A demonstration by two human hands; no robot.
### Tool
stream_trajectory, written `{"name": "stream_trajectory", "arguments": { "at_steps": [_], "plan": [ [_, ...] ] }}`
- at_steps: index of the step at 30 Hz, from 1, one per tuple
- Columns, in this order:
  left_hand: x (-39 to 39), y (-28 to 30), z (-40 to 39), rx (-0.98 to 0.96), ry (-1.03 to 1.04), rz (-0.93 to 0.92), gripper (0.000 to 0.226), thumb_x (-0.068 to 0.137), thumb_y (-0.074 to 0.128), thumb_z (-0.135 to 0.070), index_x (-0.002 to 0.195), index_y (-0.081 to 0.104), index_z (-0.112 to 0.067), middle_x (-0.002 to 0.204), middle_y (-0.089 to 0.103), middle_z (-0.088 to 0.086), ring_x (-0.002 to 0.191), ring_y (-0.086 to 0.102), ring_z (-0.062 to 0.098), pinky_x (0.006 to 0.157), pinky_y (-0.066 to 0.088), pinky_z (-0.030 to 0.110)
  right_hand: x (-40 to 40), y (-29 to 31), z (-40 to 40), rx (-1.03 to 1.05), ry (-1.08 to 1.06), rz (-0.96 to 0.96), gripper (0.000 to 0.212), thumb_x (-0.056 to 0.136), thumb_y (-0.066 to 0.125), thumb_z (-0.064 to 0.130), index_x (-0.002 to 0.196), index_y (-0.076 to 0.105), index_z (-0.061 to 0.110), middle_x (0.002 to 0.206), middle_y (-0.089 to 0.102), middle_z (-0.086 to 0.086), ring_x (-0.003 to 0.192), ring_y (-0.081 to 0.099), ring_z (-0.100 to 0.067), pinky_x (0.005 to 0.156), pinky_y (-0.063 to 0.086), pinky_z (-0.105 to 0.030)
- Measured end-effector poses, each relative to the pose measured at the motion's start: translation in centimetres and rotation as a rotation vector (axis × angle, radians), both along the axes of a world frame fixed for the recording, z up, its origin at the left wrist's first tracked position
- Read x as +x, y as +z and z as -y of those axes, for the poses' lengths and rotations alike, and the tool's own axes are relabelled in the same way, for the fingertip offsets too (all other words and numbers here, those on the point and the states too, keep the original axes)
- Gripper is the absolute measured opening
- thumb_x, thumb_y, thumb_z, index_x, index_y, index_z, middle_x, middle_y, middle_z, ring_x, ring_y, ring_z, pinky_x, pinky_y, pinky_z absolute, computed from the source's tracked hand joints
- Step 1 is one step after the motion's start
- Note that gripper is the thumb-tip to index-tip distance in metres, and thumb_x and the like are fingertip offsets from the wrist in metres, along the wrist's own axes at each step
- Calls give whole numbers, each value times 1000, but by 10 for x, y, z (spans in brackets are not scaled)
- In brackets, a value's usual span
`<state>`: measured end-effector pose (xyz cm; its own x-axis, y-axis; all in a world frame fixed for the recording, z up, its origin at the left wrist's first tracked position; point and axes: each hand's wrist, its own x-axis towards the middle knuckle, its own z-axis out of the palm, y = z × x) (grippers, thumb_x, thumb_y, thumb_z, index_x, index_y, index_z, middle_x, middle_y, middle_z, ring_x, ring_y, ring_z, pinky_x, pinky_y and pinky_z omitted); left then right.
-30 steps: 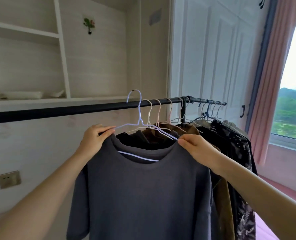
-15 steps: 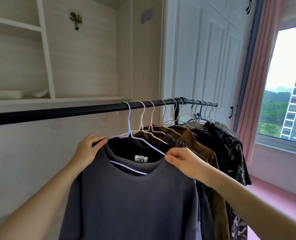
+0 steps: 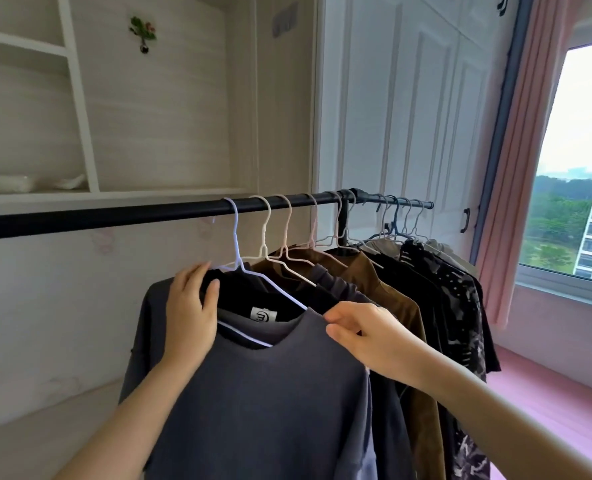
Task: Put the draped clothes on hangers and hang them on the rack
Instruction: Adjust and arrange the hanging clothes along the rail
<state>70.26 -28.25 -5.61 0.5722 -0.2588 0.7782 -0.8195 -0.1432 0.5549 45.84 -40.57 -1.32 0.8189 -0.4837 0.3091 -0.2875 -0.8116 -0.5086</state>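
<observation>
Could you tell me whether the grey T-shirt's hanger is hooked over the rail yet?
Yes, the white hanger hooks over the black rail.

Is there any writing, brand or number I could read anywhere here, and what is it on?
White neck label inside the black garment behind the grey T-shirt: a round logo, perhaps an "m", too small to read surely.
Grey plate high on the wall: no legible text.
Nothing else carries writing.
</observation>
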Motion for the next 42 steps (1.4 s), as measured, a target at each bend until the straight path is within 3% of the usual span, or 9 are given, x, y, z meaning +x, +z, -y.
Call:
{"name": "stream_trajectory", "arguments": {
  "at_steps": [7,17,23,26,29,32,36,40,42],
  "plan": [
    [-69,4,16,-71,43,-301,43,98,48,-27,139,46,-12,143,45,5,132,40,15,104,27,20,-15,5,33,-4,177,64,26,94,48,15,105,69,26,90,71,14,87,64,4,76,46,-4],
    [-169,0,73,-71,212,-452,81,81,59,-60,145,34,-16,146,42,3,135,39,19,112,34,43,-26,4,85,100,249,205,26,93,51,19,116,65,18,108,69,6,99,62,-7,75,41,-5],
    [-192,-11,93,19,398,-432,100,74,76,-39,150,17,-13,155,23,7,143,24,24,115,28,47,-11,-4,93,212,274,107,33,94,52,21,126,58,16,116,67,0,103,63,-14,85,47,-19],
    [-196,-21,87,-18,329,-489,89,75,74,-35,147,25,-16,149,32,3,138,33,22,111,35,45,-2,-8,88,248,322,45,28,94,53,23,120,61,17,88,66,2,72,61,-9,70,53,-23],
    [-205,-24,77,-82,259,-531,71,82,68,-29,144,35,-22,139,43,-5,128,43,11,104,41,31,8,-12,75,270,390,16,23,95,52,28,113,63,19,70,59,7,63,55,-8,67,48,-25],
    [-211,-24,65,-138,251,-532,58,87,63,-24,140,41,-23,130,47,-12,116,46,3,94,40,22,15,-15,59,442,418,5,19,96,50,32,104,62,19,84,67,0,75,64,-15,68,54,-30],
    [-212,-23,50,-191,287,-519,37,93,49,-12,129,53,-11,113,63,6,94,59,12,75,43,10,19,-32,43,563,406,92,25,99,43,25,109,62,12,102,68,-9,97,64,-26,93,51,-47],
    [-209,-24,34,-346,280,-500,26,89,48,-13,110,64,-12,99,68,11,90,62,21,84,48,37,14,-43,26,878,441,184,25,101,40,25,102,64,19,103,70,-10,98,67,-25,94,51,-48],
    [-212,-23,29,-464,235,-494,19,88,49,-9,96,66,-13,86,67,6,79,60,14,78,46,34,14,-43,19,962,473,180,25,101,40,25,98,65,24,102,71,-7,98,68,-23,94,52,-46]
  ]
}}
